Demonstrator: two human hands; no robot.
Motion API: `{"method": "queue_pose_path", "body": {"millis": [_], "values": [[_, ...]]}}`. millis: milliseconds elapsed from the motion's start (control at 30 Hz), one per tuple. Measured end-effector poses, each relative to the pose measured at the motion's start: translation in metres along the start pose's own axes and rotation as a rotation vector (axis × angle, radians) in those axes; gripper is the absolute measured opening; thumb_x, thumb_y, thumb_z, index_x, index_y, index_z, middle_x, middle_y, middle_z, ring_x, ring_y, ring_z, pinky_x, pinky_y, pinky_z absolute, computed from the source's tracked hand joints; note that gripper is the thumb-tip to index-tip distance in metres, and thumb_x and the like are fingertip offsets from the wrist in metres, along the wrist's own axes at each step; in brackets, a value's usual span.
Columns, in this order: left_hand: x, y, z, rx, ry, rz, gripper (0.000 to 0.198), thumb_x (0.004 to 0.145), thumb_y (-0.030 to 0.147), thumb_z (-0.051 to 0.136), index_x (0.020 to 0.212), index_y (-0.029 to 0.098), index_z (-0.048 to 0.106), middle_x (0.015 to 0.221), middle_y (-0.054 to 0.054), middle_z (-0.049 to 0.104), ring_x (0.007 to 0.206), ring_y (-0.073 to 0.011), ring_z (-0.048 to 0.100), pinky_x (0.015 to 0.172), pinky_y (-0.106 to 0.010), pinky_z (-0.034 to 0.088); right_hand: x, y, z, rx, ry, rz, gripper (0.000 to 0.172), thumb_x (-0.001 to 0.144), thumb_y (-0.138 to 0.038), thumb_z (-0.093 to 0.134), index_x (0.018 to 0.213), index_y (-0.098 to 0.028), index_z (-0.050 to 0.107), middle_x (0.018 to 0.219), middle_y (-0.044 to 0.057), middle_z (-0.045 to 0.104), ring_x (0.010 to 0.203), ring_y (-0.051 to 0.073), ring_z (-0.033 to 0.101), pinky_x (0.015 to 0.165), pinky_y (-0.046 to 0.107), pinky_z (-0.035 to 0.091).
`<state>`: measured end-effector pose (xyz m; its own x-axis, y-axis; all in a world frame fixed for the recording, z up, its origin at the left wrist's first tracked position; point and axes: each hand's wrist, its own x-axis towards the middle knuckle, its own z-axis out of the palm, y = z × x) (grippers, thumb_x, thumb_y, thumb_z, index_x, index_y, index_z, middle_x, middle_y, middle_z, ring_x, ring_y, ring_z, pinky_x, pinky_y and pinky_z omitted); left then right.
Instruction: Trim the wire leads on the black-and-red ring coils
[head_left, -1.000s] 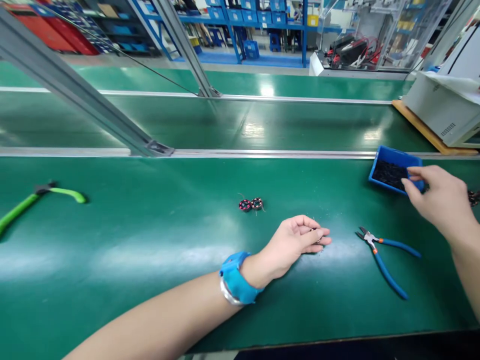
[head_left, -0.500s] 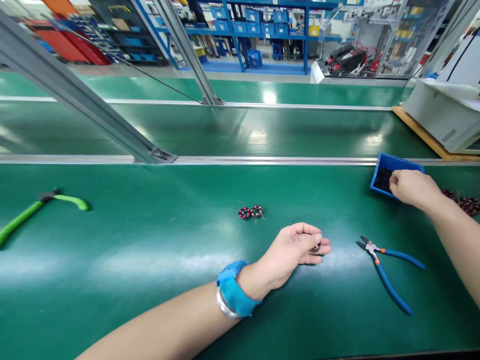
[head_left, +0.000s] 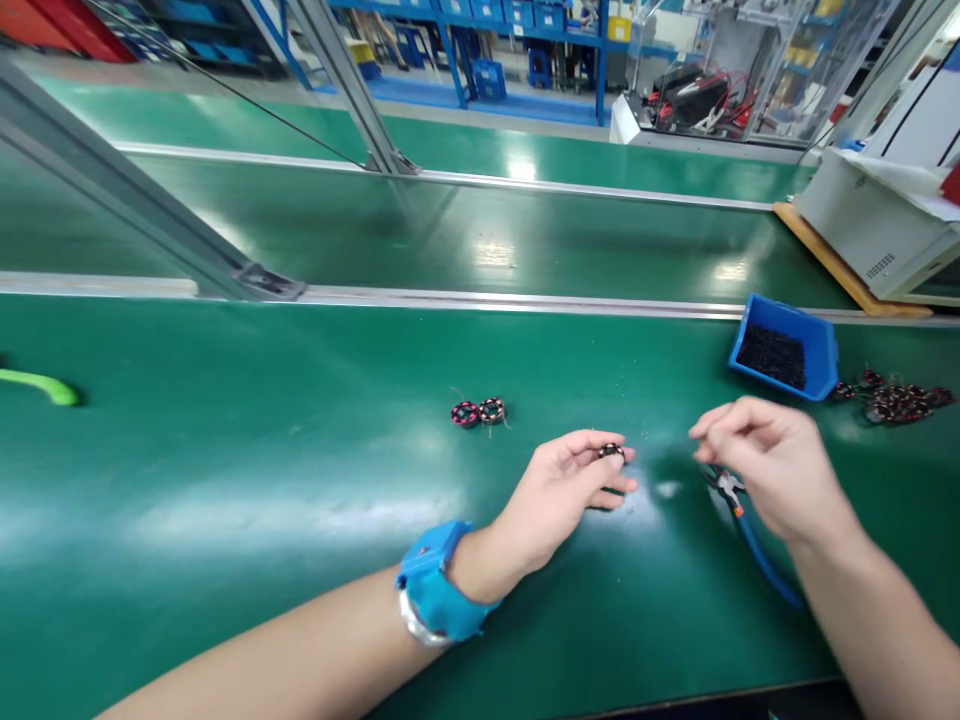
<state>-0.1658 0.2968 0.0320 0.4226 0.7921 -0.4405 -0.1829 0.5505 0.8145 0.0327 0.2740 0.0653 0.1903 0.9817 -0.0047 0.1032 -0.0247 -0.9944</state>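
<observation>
My left hand (head_left: 570, 485) rests on the green bench top and pinches a small round coil part (head_left: 611, 452) between thumb and fingers. A blue wrist strap (head_left: 435, 590) circles that wrist. My right hand (head_left: 765, 455) hovers just right of the left, fingertips pinched together on something too small to make out. Blue-handled cutters (head_left: 757, 550) lie on the mat partly under the right hand. Two more red-and-black coil parts (head_left: 478, 411) lie side by side in the middle of the mat.
A blue bin (head_left: 787, 352) of small black pieces stands at the right, with a heap of coil parts (head_left: 896, 400) beside it. A green tool handle (head_left: 37, 385) shows at the left edge. A metal rail (head_left: 487, 300) and a slanted frame post (head_left: 135, 210) lie behind.
My right hand has left the blue bin and come down toward my left hand, fingers pinched. The left hand still holds the coil part. The view has shifted slightly right.
</observation>
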Motion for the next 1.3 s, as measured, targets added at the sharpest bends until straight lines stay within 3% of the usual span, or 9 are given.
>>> {"method": "queue_pose_path", "body": {"millis": [33, 133, 333, 533, 800, 1300], "values": [[0.000, 0.000, 0.000, -0.025, 0.003, 0.005, 0.042, 0.066, 0.030, 0.078, 0.099, 0.011, 0.061, 0.101, -0.011, 0.069, 0.073, -0.0155, 0.070, 0.060, -0.022, 0.056, -0.009, 0.006, 0.013, 0.069, -0.033, 0.060, 0.011, 0.065, -0.017, 0.070, 0.057, -0.017, 0.062, 0.071, 0.004, 0.069, 0.057, 0.013, 0.062, 0.053, 0.024, 0.051], [0.000, -0.003, -0.001, -0.038, 0.016, 0.039, 0.045, 0.062, 0.026, 0.080, 0.098, 0.011, 0.059, 0.102, -0.011, 0.068, 0.077, -0.0181, 0.071, 0.063, -0.023, 0.056, -0.021, 0.022, 0.039, 0.211, 0.028, 0.200, 0.017, 0.061, -0.021, 0.077, 0.057, -0.016, 0.061, 0.071, 0.003, 0.069, 0.053, 0.010, 0.061, 0.054, 0.022, 0.052], [0.003, -0.013, 0.001, -0.016, 0.016, 0.165, 0.031, 0.062, 0.016, 0.079, 0.083, 0.011, 0.057, 0.079, -0.003, 0.068, 0.064, -0.0095, 0.065, 0.059, -0.019, 0.051, -0.015, 0.031, 0.045, 0.363, 0.144, 0.351, 0.032, 0.052, -0.033, 0.088, 0.062, -0.015, 0.063, 0.067, 0.002, 0.069, 0.057, 0.009, 0.063, 0.060, 0.020, 0.054], [0.000, -0.014, 0.000, -0.032, -0.012, 0.150, 0.028, 0.062, 0.011, 0.078, 0.079, 0.012, 0.055, 0.074, 0.000, 0.066, 0.062, -0.0069, 0.061, 0.059, -0.017, 0.049, -0.018, 0.032, 0.047, 0.344, 0.177, 0.294, 0.031, 0.056, -0.033, 0.087, 0.069, -0.015, 0.065, 0.069, 0.001, 0.070, 0.060, 0.009, 0.065, 0.062, 0.018, 0.054], [0.001, -0.015, 0.000, -0.015, -0.011, 0.142, 0.028, 0.063, 0.011, 0.077, 0.079, 0.013, 0.054, 0.073, 0.001, 0.065, 0.062, -0.0067, 0.060, 0.059, -0.017, 0.049, -0.020, 0.038, 0.045, 0.299, 0.128, 0.248, 0.026, 0.064, -0.032, 0.084, 0.073, -0.016, 0.066, 0.073, 0.001, 0.071, 0.066, 0.010, 0.066, 0.067, 0.019, 0.054], [0.001, -0.014, 0.000, 0.004, -0.014, 0.149, 0.028, 0.063, 0.013, 0.078, 0.077, 0.013, 0.054, 0.074, 0.000, 0.065, 0.064, -0.0073, 0.060, 0.061, -0.018, 0.050, -0.020, 0.038, 0.046, 0.285, 0.131, 0.239, 0.025, 0.065, -0.032, 0.083, 0.073, -0.016, 0.065, 0.072, 0.002, 0.070, 0.065, 0.011, 0.065, 0.067, 0.022, 0.054]]}}
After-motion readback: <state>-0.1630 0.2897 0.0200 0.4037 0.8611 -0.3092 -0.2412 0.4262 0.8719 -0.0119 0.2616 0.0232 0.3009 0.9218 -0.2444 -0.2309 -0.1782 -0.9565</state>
